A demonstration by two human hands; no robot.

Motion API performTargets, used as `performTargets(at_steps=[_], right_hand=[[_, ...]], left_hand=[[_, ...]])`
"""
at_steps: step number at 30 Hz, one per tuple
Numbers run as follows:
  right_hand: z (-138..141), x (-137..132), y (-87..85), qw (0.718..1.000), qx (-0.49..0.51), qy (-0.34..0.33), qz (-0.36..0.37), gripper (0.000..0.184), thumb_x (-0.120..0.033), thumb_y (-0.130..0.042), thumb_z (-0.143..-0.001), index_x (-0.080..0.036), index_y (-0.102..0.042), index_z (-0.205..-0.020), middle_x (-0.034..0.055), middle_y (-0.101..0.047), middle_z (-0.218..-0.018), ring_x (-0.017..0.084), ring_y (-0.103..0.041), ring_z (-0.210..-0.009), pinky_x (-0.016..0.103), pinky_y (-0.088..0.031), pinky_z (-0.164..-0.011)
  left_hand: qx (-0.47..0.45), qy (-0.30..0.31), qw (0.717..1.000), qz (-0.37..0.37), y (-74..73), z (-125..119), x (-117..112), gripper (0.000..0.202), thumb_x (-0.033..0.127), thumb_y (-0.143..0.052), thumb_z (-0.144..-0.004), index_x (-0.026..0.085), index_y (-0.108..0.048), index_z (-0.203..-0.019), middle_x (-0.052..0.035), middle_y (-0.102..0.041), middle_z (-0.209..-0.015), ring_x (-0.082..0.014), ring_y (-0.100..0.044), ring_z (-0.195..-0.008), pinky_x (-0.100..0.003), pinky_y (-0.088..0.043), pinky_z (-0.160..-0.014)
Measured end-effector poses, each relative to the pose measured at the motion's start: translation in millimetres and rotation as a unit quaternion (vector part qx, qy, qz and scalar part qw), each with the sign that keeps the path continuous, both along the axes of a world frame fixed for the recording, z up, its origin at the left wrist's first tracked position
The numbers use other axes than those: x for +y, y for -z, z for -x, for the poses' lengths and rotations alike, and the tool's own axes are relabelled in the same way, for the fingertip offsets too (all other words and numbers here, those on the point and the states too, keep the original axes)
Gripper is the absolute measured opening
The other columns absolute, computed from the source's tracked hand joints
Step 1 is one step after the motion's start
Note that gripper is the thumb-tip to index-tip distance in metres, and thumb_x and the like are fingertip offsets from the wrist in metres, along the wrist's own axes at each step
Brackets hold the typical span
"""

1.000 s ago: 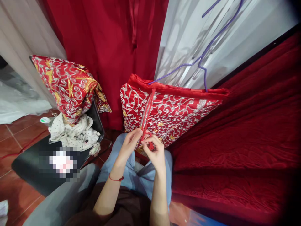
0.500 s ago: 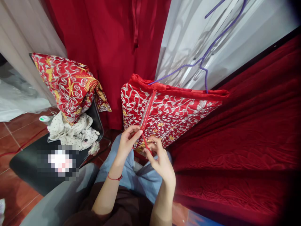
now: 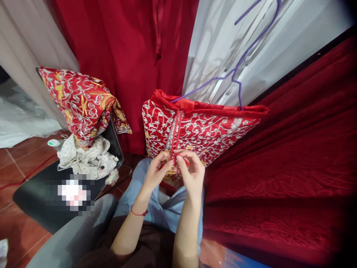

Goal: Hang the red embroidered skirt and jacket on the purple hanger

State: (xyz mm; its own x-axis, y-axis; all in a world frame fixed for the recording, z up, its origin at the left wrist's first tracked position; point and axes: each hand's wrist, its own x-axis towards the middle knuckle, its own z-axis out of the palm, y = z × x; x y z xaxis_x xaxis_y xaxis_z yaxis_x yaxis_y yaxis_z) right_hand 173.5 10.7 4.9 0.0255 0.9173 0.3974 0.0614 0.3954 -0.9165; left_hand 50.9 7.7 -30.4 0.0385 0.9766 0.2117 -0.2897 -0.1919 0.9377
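Note:
A red embroidered skirt [image 3: 203,130] with silver and gold patterning hangs before me from a purple wire hanger [image 3: 214,79]. Two thin red ties [image 3: 179,128] run down its front from the waistband. My left hand [image 3: 158,167] pinches a tie between thumb and forefinger. Close beside it, my right hand [image 3: 192,169] has its fingers closed around another stretch of the same red cord, which loops near the fingertips. Both hands are in front of the skirt's lower part, just above my lap. The exact crossing of the cords is partly hidden by the fingers.
To the left stands a black chair [image 3: 36,197] with a folded red embroidered garment [image 3: 80,100] over its back and a dotted white cloth [image 3: 83,160] on its seat. Red curtains [image 3: 125,56] hang behind, and dark red fabric [image 3: 279,167] fills the right.
My right hand has moved up and left, closing in on my left hand, and the cord between them has bunched into a loop. My left hand has shifted slightly right and down.

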Motion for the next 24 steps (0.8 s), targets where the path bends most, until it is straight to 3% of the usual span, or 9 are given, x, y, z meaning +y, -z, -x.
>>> performTargets(at_steps=[4,6,9,11,13,16,19,21,24], right_hand=[[13.0,8.1,3.3,0.993,-0.039,0.108,-0.008,0.017,-0.038,-0.064,-0.09,-0.022,-0.062,-0.096,0.0004,-0.067,-0.083,0.012,-0.061,-0.064,0.026,-0.049,-0.063],[13.6,9.0,1.3,0.989,-0.078,0.127,-0.012,0.02,-0.04,-0.067,-0.089,-0.023,-0.061,-0.098,-0.0014,-0.066,-0.083,0.01,-0.055,-0.055,0.025,-0.045,-0.057],[9.1,9.2,-2.7,0.985,-0.126,0.117,-0.031,0.021,-0.04,-0.067,-0.088,-0.024,-0.06,-0.098,-0.0019,-0.064,-0.081,0.01,-0.051,-0.052,0.025,-0.042,-0.054],[5.3,9.6,-4.0,0.979,-0.172,0.092,-0.064,0.017,-0.039,-0.059,-0.094,-0.022,-0.063,-0.09,0.0016,-0.065,-0.083,0.013,-0.057,-0.063,0.026,-0.045,-0.062],[3.1,10.1,-3.7,0.969,-0.224,0.05,-0.086,0.031,-0.035,-0.045,-0.101,-0.022,-0.067,-0.084,0.0054,-0.065,-0.085,0.016,-0.061,-0.073,0.029,-0.047,-0.071],[4.2,9.6,-1.7,0.967,-0.246,0.002,-0.069,0.037,-0.032,-0.033,-0.104,-0.023,-0.069,-0.11,0.0087,-0.069,-0.103,0.019,-0.066,-0.086,0.033,-0.05,-0.083],[7.1,6.7,-0.3,0.978,-0.201,0.005,-0.048,0.046,-0.033,-0.036,-0.102,-0.026,-0.042,-0.147,0.0102,-0.062,-0.132,0.022,-0.066,-0.104,0.038,-0.051,-0.093],[7.3,3.9,0.1,0.983,-0.173,0.01,-0.056,0.055,-0.033,-0.04,-0.101,-0.029,-0.028,-0.155,0.0107,-0.057,-0.14,0.024,-0.063,-0.114,0.041,-0.051,-0.096],[4.7,0.5,1.7,0.987,-0.127,0.033,-0.093,0.056,-0.03,-0.044,-0.1,-0.032,-0.029,-0.153,0.0111,-0.051,-0.145,0.025,-0.06,-0.121,0.043,-0.052,-0.097]], left_hand=[[0.013,-0.013,1.0,-0.007,0.0,0.2,-4.8,0.025,0.044,-0.066,-0.088,0.02,-0.058,-0.087,0.0019,-0.055,-0.074,-0.0103,-0.047,-0.065,-0.022,-0.04,-0.063],[0.02,-0.019,1.0,-0.015,0.2,0.2,-5.6,0.025,0.044,-0.066,-0.088,0.02,-0.058,-0.087,0.0017,-0.054,-0.074,-0.0104,-0.046,-0.065,-0.022,-0.039,-0.062],[0.018,-0.021,0.999,-0.027,-0.1,-0.9,-5.2,0.025,0.043,-0.066,-0.089,0.02,-0.057,-0.088,0.0015,-0.054,-0.074,-0.0108,-0.047,-0.066,-0.022,-0.039,-0.063],[0.013,-0.024,0.999,-0.034,-0.2,-1.5,-4.6,0.024,0.042,-0.066,-0.089,0.02,-0.057,-0.088,0.0013,-0.055,-0.075,-0.0109,-0.048,-0.067,-0.022,-0.04,-0.065],[0.009,-0.026,0.999,-0.042,0.1,-1.5,-4.2,0.023,0.041,-0.066,-0.089,0.02,-0.056,-0.089,0.0016,-0.056,-0.076,-0.0103,-0.048,-0.067,-0.021,-0.04,-0.064],[0.007,-0.019,0.999,-0.048,1.2,0.2,-3.9,0.022,0.039,-0.066,-0.089,0.02,-0.056,-0.088,0.0021,-0.055,-0.075,-0.0096,-0.048,-0.066,-0.02,-0.039,-0.061],[0.007,-0.016,0.999,-0.037,2.4,2.5,-3.9,0.024,0.041,-0.066,-0.089,0.019,-0.057,-0.088,0.0013,-0.055,-0.076,-0.0104,-0.049,-0.067,-0.021,-0.04,-0.062],[0.007,-0.016,0.999,-0.029,2.4,3.4,-4.0,0.025,0.042,-0.066,-0.089,0.019,-0.057,-0.087,0.0009,-0.054,-0.075,-0.0108,-0.048,-0.067,-0.022,-0.041,-0.063],[0.009,-0.011,1.0,-0.02,1.3,3.8,-4.6,0.025,0.042,-0.065,-0.09,0.019,-0.058,-0.086,0.0017,-0.051,-0.072,-0.0101,-0.045,-0.064,-0.022,-0.039,-0.061]])
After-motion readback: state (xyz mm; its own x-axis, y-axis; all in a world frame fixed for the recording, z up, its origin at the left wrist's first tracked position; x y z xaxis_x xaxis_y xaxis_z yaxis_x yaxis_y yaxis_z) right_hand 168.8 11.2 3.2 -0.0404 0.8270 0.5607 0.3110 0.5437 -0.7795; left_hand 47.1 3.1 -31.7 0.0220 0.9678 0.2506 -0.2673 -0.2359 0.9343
